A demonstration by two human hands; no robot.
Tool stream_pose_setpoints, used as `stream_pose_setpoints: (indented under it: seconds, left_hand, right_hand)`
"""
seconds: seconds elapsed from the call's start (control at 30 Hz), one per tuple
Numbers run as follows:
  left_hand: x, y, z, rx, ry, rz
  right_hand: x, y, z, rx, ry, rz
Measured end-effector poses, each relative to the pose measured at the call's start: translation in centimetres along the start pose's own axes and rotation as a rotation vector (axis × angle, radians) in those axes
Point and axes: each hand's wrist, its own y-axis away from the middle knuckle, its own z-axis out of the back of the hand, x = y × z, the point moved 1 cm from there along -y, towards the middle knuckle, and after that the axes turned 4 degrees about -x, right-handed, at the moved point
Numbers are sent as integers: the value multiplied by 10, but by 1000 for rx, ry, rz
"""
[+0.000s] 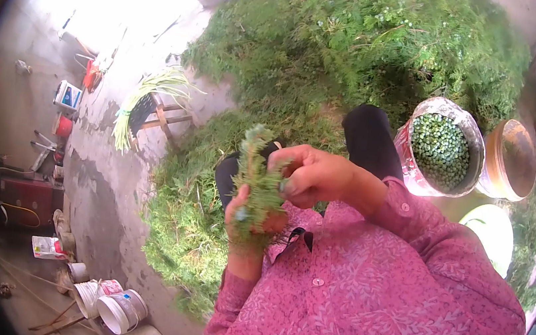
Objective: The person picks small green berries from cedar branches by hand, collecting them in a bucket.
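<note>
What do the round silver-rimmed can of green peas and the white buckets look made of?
Round silver-rimmed can: probably thin metal, glossy; the rim glints, the side bears a red label. White buckets: likely plastic, matte, with smooth thin rims. Left hand and right hand grip the leafy green sprig.
</note>
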Motion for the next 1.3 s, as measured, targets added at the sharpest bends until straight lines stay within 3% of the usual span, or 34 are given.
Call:
stream_pose_setpoints:
  seconds: [0.03, 0.07, 0.1, 0.17, 0.2, 0.23, 0.3, 0.37, 0.4, 0.43, 0.47, 0.5, 0.57, 0.7, 0.8, 0.83, 0.9, 0.93, 1.0, 1.07, 1.1, 1.17, 1.2, 1.23, 1.3]
  left_hand:
    - [-2, 0, 1, 128, 128, -54]
    - [-5, 2, -1, -94, 185, -109]
    - [-11, 2, -1, -97, 185, -115]
    - [-25, -2, 0, -229, -341, -170]
    - [-24, -1, -6, -409, -474, -256]
    - [-22, -2, -6, -412, -474, -256]
    - [-20, -6, -4, -690, -612, -332]
    - [-12, -9, -11, -751, -658, -361]
    - [-10, -10, -13, -812, -703, -394]
    - [-10, -11, -11, -808, -704, -392]
    - [-9, -11, -6, -744, -734, -405]
    - [-8, -11, -2, -679, -764, -419]
    - [-8, -10, 3, -659, -784, -400]
    - [-9, -10, 3, -602, -792, -362]
    - [-10, -9, -1, -612, -859, -348]
    - [-10, -8, -5, -610, -857, -350]
    - [-10, -8, -12, -514, -957, -393]
    - [-10, -8, -12, -513, -955, -394]
    - [-9, -10, -11, -444, -1196, -439]
    - [-15, -7, -1, -494, -1178, -412]
    - [-18, -6, 3, -542, -1164, -382]
    - [-20, -1, -1, -508, -1142, -363]
    - [-19, 2, 0, -482, -1122, -303]
    - [-19, 4, 2, -454, -1100, -243]
    - [-14, 4, 3, -411, -1047, -240]
  right_hand:
    - [-4, 1, 3, 156, -420, 34]
    - [-5, 5, 5, 160, -421, 27]
    - [-4, 8, 4, 77, -494, 47]
    - [6, 19, -2, -5, -569, 68]
    - [18, 26, -10, -135, -537, 36]
    - [24, 30, -13, -267, -504, 5]
    - [26, 30, -9, -352, -393, 22]
    - [31, 30, -11, -440, -279, 41]
    - [38, 27, -19, -515, 79, 26]
    - [41, 22, -25, -579, 439, 8]
    - [31, 16, -23, -585, 664, 140]
    - [24, 13, -22, -587, 666, 141]
    - [14, 8, -20, -583, 966, 287]
    - [9, 7, -14, -536, 1161, 424]
    - [12, 10, -17, -502, 1233, 414]
    - [15, 13, -19, -502, 1236, 415]
    - [20, 18, -21, -412, 1004, 25]
    - [18, 20, -19, -412, 1006, 24]
    - [12, 27, -11, -445, 246, -201]
    - [20, 40, 0, -658, 200, 47]
    - [32, 51, 5, -757, 92, 54]
    - [51, 81, 25, -1030, 335, 347]
    - [64, 100, 33, -1124, 221, 460]
    - [66, 122, 47, -1231, 318, 600]
    - [67, 173, 78, -1474, 790, 602]
